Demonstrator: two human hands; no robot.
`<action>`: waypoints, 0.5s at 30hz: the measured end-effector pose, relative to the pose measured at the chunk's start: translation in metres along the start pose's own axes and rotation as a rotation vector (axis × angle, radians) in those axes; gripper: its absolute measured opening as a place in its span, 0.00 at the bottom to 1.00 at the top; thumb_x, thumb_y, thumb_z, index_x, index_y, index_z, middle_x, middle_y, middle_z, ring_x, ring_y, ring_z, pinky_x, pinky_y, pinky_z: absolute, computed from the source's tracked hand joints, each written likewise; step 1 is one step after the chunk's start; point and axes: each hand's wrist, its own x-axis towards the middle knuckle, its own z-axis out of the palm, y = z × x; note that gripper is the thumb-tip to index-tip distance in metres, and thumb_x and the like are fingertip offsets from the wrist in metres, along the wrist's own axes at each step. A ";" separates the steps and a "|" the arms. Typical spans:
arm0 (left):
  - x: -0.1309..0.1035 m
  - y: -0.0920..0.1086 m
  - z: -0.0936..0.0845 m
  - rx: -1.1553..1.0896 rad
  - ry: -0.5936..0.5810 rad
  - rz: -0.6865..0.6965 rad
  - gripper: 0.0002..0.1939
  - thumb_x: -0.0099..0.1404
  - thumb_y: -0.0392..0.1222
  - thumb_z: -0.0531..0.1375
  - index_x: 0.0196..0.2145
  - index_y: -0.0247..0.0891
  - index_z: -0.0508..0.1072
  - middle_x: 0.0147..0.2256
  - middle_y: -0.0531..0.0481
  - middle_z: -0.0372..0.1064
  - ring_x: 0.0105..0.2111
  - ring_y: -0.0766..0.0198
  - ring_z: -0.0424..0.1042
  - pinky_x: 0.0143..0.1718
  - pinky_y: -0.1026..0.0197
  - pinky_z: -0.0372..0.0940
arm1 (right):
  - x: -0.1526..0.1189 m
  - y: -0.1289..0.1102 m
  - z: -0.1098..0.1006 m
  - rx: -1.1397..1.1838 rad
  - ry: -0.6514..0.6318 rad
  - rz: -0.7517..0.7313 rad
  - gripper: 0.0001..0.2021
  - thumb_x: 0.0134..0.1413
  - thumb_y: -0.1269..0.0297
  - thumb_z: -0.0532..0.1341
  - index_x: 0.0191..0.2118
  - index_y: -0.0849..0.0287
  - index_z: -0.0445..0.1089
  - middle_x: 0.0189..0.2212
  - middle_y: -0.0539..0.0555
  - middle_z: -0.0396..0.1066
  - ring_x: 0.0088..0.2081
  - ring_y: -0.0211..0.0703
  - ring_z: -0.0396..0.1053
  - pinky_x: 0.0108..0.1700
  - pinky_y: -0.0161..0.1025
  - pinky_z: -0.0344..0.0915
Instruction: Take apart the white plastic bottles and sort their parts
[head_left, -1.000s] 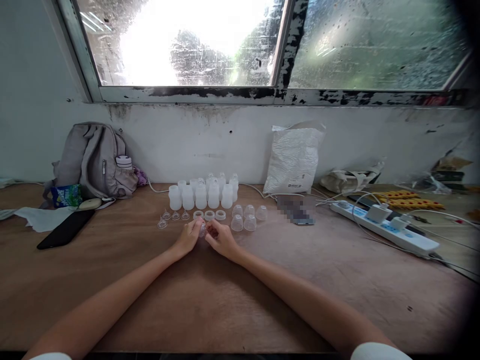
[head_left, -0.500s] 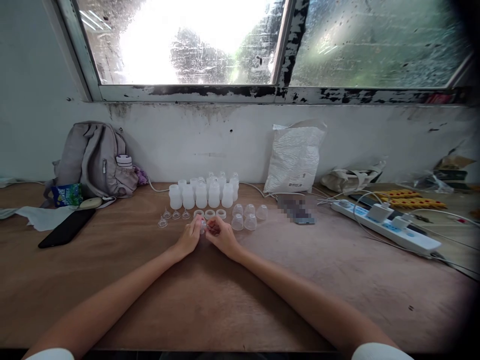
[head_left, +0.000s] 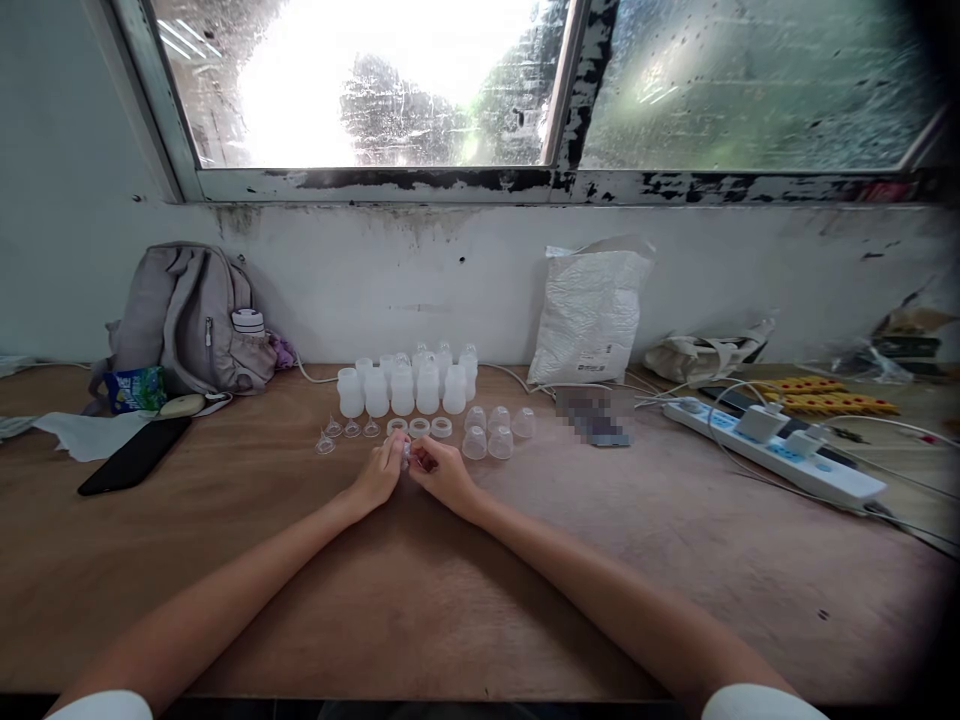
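Note:
Over the middle of the table, my left hand [head_left: 381, 472] is closed around a small clear bottle nipple [head_left: 406, 456], mostly covered by fingers. My right hand [head_left: 444, 474] meets it from the other side, its fingertips pinching the same piece. Whether a ring sits around that piece, I cannot tell. Just beyond my hands lie three white collar rings [head_left: 420, 428] in a row. Several clear nipples [head_left: 352, 429] stand to the left, and several clear dome caps [head_left: 500, 443] to the right. Behind them, milky baby bottles [head_left: 377, 394] are grouped upright, some topped with domes.
A black phone [head_left: 135, 457], a green packet [head_left: 135, 390] and a grey backpack [head_left: 191, 318] are at the left. Toward the right are a white plastic bag [head_left: 592, 315], a blurred-out item [head_left: 594, 417] and a power strip [head_left: 772, 455] with cables. The wall and window stand behind.
My right fingers have turned slightly and closed in nearer to my left hand at the clear piece. The things on the table stay where they were.

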 end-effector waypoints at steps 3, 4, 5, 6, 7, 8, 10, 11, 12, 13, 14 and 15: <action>0.000 0.000 -0.001 0.017 0.000 0.007 0.18 0.65 0.44 0.36 0.31 0.38 0.62 0.25 0.53 0.62 0.26 0.66 0.63 0.31 0.64 0.58 | -0.001 0.001 0.001 -0.002 -0.030 -0.008 0.04 0.42 0.72 0.55 0.28 0.60 0.63 0.21 0.48 0.62 0.22 0.32 0.57 0.25 0.28 0.57; 0.000 0.000 -0.001 0.025 -0.001 0.013 0.18 0.65 0.44 0.36 0.30 0.38 0.62 0.25 0.52 0.62 0.26 0.66 0.63 0.32 0.64 0.58 | -0.001 0.001 0.001 -0.002 -0.035 -0.012 0.04 0.42 0.72 0.55 0.28 0.60 0.64 0.21 0.48 0.62 0.22 0.32 0.57 0.25 0.28 0.57; 0.000 -0.001 0.000 0.033 0.000 0.020 0.18 0.65 0.44 0.36 0.30 0.38 0.62 0.25 0.52 0.62 0.26 0.65 0.63 0.32 0.63 0.58 | -0.001 0.001 0.001 -0.001 -0.037 -0.015 0.04 0.42 0.72 0.55 0.29 0.61 0.64 0.21 0.48 0.62 0.22 0.32 0.58 0.26 0.28 0.58; 0.000 -0.001 0.000 0.040 0.002 0.025 0.19 0.65 0.44 0.36 0.30 0.38 0.62 0.25 0.52 0.63 0.26 0.65 0.64 0.32 0.63 0.58 | -0.002 0.001 0.002 0.002 -0.035 -0.015 0.04 0.42 0.72 0.55 0.29 0.61 0.64 0.21 0.48 0.63 0.22 0.32 0.58 0.26 0.28 0.58; 0.000 -0.001 0.000 0.046 0.006 0.026 0.19 0.65 0.44 0.36 0.30 0.37 0.63 0.25 0.52 0.63 0.27 0.65 0.64 0.32 0.63 0.58 | -0.002 0.001 0.002 0.008 -0.030 -0.011 0.04 0.42 0.72 0.55 0.29 0.61 0.65 0.21 0.48 0.63 0.23 0.33 0.59 0.26 0.28 0.58; 0.000 -0.002 0.000 0.052 0.010 0.024 0.20 0.65 0.45 0.35 0.30 0.37 0.63 0.25 0.52 0.63 0.27 0.65 0.64 0.33 0.62 0.58 | -0.002 0.001 0.002 0.016 -0.024 -0.004 0.04 0.42 0.72 0.55 0.29 0.61 0.65 0.21 0.48 0.64 0.23 0.33 0.59 0.26 0.29 0.59; 0.000 -0.002 0.000 0.061 0.016 0.013 0.20 0.65 0.45 0.35 0.31 0.37 0.63 0.25 0.51 0.64 0.27 0.64 0.64 0.33 0.62 0.59 | -0.002 0.001 0.002 0.033 -0.019 0.013 0.04 0.42 0.71 0.55 0.29 0.61 0.65 0.21 0.49 0.65 0.23 0.33 0.61 0.26 0.29 0.60; 0.000 -0.002 0.000 0.064 0.017 0.009 0.20 0.65 0.45 0.35 0.31 0.37 0.63 0.25 0.51 0.64 0.27 0.64 0.64 0.33 0.62 0.59 | -0.002 0.001 0.002 0.040 -0.020 0.019 0.05 0.42 0.71 0.56 0.29 0.61 0.65 0.21 0.49 0.65 0.23 0.33 0.61 0.27 0.30 0.60; 0.000 -0.002 0.000 0.066 0.016 0.009 0.20 0.65 0.45 0.35 0.31 0.37 0.63 0.25 0.51 0.64 0.27 0.64 0.64 0.33 0.62 0.59 | -0.002 0.001 0.002 0.045 -0.022 0.024 0.05 0.42 0.71 0.56 0.29 0.61 0.66 0.21 0.49 0.65 0.23 0.34 0.61 0.27 0.30 0.61; 0.000 -0.003 0.000 0.068 0.018 0.011 0.20 0.65 0.44 0.35 0.31 0.37 0.63 0.25 0.51 0.64 0.27 0.64 0.64 0.33 0.62 0.59 | -0.002 0.001 0.002 0.048 -0.025 0.027 0.05 0.43 0.71 0.56 0.29 0.61 0.66 0.21 0.49 0.65 0.23 0.34 0.62 0.27 0.30 0.61; 0.000 -0.003 0.000 0.069 0.020 0.017 0.20 0.65 0.44 0.35 0.31 0.37 0.63 0.26 0.51 0.64 0.28 0.64 0.64 0.33 0.62 0.59 | -0.002 0.002 0.002 0.048 -0.029 0.031 0.05 0.43 0.71 0.56 0.30 0.60 0.66 0.21 0.49 0.65 0.23 0.34 0.62 0.27 0.30 0.61; 0.000 -0.004 0.000 0.069 0.022 0.022 0.20 0.65 0.44 0.35 0.31 0.37 0.63 0.26 0.51 0.64 0.28 0.64 0.65 0.33 0.62 0.59 | -0.002 0.002 0.002 0.047 -0.031 0.034 0.05 0.43 0.71 0.56 0.30 0.60 0.67 0.21 0.49 0.65 0.23 0.34 0.62 0.27 0.31 0.62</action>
